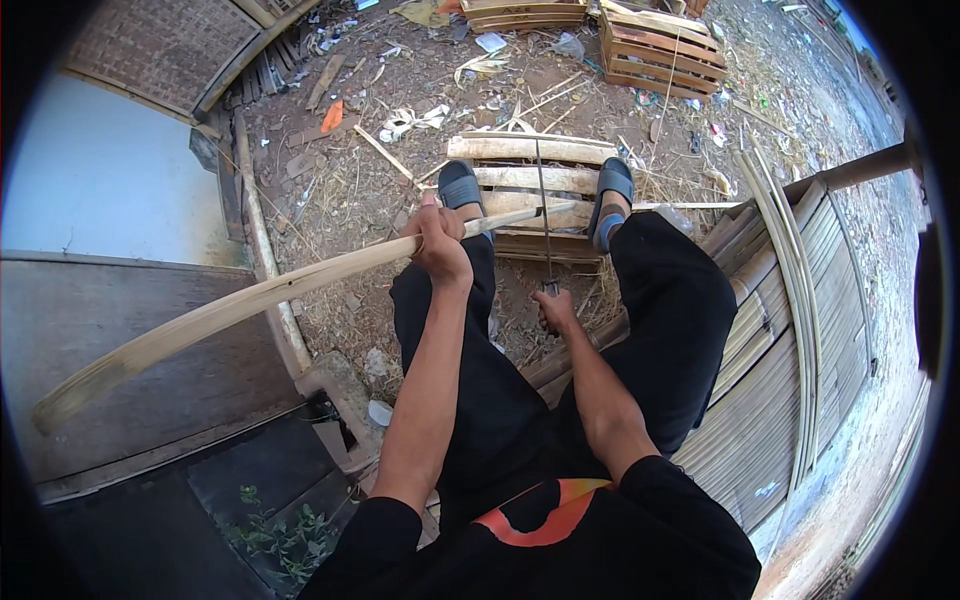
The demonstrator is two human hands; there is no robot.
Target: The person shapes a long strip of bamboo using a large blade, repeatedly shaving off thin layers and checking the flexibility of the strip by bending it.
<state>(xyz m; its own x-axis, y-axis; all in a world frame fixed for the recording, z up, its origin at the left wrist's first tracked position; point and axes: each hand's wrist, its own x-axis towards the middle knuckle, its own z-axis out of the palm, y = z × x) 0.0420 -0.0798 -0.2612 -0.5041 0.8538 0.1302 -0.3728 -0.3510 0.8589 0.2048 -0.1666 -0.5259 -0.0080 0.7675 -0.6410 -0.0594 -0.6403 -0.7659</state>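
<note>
My left hand (440, 243) is closed around a long pale wooden slat (260, 292). Its broad end reaches far out to the left, and its narrow end lies over a wooden slatted crate (535, 150) between my feet. In my right hand (556, 312) is the handle of what looks like a handsaw, its thin dark blade (541, 180) seen edge-on. The blade points away from me and crosses the slat near its right end. A dark mark shows on the slat at that crossing; how deep the blade sits is hard to see.
My sandalled feet (460, 186) rest at both sides of the crate. More slatted crates (662, 58) stand farther off on littered ground. Long thin strips (790, 270) lean over a bamboo panel (770, 370) at my right. A wooden board wall (150, 350) stands at my left.
</note>
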